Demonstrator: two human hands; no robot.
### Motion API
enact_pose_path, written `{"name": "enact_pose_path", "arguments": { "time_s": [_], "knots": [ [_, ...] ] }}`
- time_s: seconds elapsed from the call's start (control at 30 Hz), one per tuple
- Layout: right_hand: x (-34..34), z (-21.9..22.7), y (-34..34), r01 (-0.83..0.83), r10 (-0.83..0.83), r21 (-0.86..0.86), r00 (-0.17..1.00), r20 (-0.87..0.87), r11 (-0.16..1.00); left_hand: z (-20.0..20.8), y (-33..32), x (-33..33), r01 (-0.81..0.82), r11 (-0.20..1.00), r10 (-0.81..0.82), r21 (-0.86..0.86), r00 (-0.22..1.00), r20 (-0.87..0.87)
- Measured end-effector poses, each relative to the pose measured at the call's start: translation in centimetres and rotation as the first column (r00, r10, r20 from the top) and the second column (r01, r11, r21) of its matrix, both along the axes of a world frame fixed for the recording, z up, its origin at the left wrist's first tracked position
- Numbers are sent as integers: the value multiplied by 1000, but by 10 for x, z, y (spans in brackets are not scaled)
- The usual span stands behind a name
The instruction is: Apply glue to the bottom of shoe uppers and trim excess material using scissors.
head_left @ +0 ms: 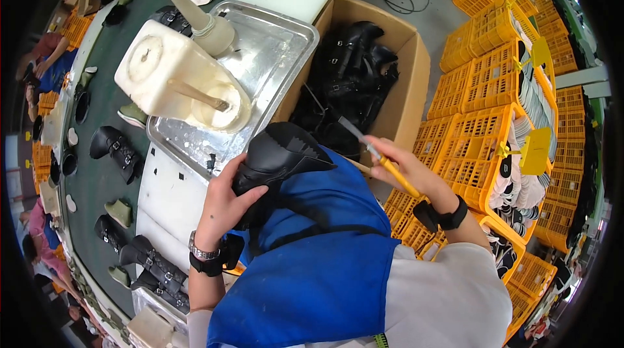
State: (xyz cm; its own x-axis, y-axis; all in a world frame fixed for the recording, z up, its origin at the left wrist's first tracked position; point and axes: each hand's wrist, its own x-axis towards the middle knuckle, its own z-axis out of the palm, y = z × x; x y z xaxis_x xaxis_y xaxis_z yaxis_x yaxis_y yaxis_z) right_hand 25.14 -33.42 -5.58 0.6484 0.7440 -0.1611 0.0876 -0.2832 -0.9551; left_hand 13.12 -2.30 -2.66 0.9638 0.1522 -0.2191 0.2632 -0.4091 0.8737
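Note:
My left hand (227,202) grips a black boot (286,150) by its shaft, thumb on the near side. The boot rests across my lap on the blue apron (312,276), and a jagged, rough patch shows on its dark leather. Held up to the right of it, my right hand (404,169) is closed round a slim tool (398,178) with a yellow handle and a flat grey metal blade. The blade points up and left, apart from the boot. By the fingers of that hand shows a thin pale stick (356,165); whether they hold it too is unclear.
A metal tray (273,39) carries a white plastic container (156,62) with a stick in its opening. Beyond my lap stands a cardboard box (413,68) of black boots. Yellow crates (478,153) are stacked at right. Boots lie along a green conveyor (97,185) at left.

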Motion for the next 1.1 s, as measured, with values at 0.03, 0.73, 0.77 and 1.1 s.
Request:
{"name": "enact_pose_path", "arguments": {
  "time_s": [0.03,0.73,0.77,1.1],
  "knots": [
    [-2,5,3,-66,74,-53,985,158,996,2,1,-2,16,999,-15,35,1000,-10],
    [-16,19,34,-114,132,-77,944,303,991,-11,3,-16,8,996,-14,85,998,64],
    [-17,20,34,-103,119,-69,955,272,992,-12,3,-17,8,995,-15,95,997,72],
    [-23,14,28,-96,101,-34,964,246,995,-3,-1,-12,20,998,-16,55,998,-65]
  ]
}}
